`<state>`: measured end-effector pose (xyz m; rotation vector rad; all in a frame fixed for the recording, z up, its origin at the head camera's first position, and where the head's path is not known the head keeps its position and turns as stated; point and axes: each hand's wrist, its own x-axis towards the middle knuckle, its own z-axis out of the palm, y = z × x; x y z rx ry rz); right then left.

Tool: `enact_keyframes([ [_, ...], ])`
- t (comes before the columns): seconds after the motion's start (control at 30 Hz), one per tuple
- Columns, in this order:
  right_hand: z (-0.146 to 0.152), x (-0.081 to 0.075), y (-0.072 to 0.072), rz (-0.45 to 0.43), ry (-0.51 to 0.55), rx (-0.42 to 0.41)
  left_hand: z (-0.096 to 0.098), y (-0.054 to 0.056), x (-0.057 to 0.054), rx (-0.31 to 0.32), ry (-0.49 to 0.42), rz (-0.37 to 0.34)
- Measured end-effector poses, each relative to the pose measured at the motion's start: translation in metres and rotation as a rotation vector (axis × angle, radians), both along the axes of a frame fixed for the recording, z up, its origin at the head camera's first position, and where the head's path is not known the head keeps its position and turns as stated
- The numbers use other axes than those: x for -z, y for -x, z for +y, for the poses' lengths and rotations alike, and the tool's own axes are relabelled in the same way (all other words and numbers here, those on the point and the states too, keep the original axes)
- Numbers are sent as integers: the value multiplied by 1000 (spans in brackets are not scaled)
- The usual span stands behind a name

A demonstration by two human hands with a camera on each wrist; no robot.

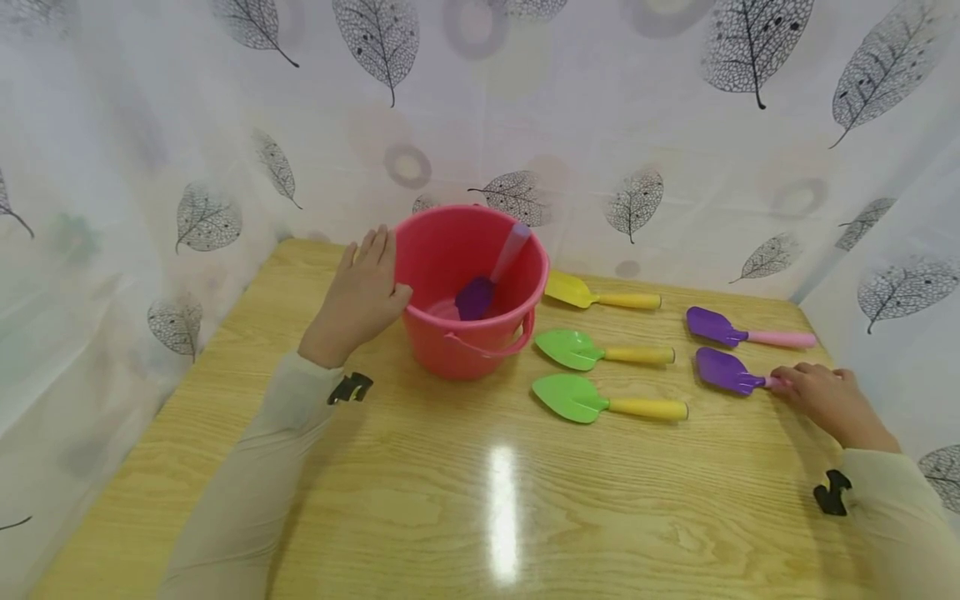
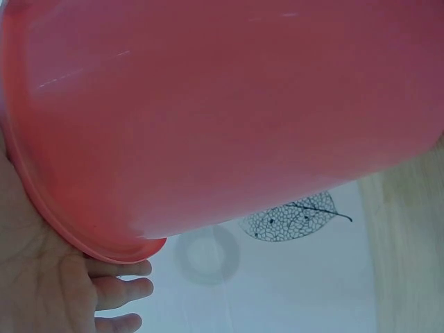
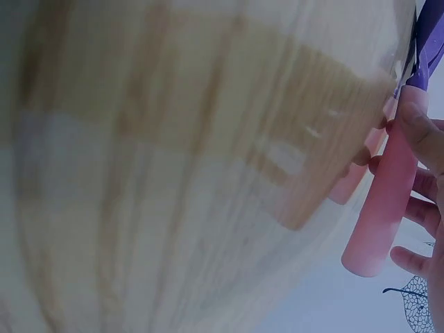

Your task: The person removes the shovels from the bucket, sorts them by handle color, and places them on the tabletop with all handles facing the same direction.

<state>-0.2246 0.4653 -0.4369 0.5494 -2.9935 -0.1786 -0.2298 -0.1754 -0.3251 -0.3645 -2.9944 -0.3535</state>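
Observation:
My left hand [image 1: 358, 296] rests its palm against the left rim of a pink-red bucket [image 1: 442, 354], fingers straight; the left wrist view has the bucket's side [image 2: 229, 125] filling most of it. Inside the bucket leans a toy shovel [image 1: 474, 297] with a purple blade and a pale handle. At the right, my right hand [image 1: 832, 404] pinches the pink handle [image 3: 388, 201] of a purple toy shovel [image 1: 726, 372] between thumb and fingers. Just behind it lies another purple shovel [image 1: 712, 325] with a pink handle.
Two green trowels [image 1: 573, 398] with yellow handles lie right of the bucket. A yellow trowel [image 1: 572, 290] lies behind them, its blade partly hidden by the bucket. The wooden table [image 1: 405, 500] meets a leaf-printed curtain [image 1: 585, 142] at the back and sides.

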Motion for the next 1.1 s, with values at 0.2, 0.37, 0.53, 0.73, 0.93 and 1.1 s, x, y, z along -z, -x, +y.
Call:
enact_keyframes([
  [0.2,2,-1,3,-15,-9,0,0,1,0,-1,-8,-3],
  [0.37,2,-2,4,-25,-23,7,0,1,0,-2,-3,-1],
  [0.53,2,-2,4,-24,-10,9,1,1,0,-3,9,1],
  [0.73,3,-2,3,-21,-3,23,1,1,0,-2,6,-13],
  [0.93,3,-6,1,-2,-11,37,1,1,-1,-2,2,-24],
  [1.1,2,-11,-4,42,2,15,1,1,-1,-2,11,-20],
])
